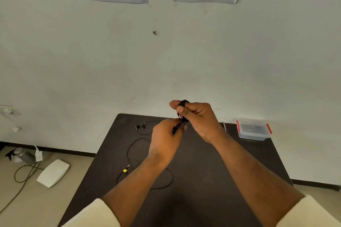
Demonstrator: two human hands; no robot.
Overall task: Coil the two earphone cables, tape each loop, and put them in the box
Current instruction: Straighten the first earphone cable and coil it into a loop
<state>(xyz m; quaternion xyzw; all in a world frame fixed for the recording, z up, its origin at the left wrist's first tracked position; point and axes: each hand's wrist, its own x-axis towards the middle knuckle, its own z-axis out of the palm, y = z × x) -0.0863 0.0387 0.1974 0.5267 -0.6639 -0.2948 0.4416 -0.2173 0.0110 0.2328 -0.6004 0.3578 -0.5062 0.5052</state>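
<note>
Right hand [195,116] is curled around a black coiled cable [182,111], mostly hidden by the fingers. Left hand [166,134] pinches its loose end. Second earphone cable [132,145] lies uncoiled on the tabletop [212,171]; the box [253,130] sits at the far right corner.

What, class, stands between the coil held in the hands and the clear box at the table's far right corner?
Nothing visible. The coil is held above the table by the right hand and left hand; the tabletop toward the box looks bare.

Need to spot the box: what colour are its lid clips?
Red clips on the clear box, head view.
</note>
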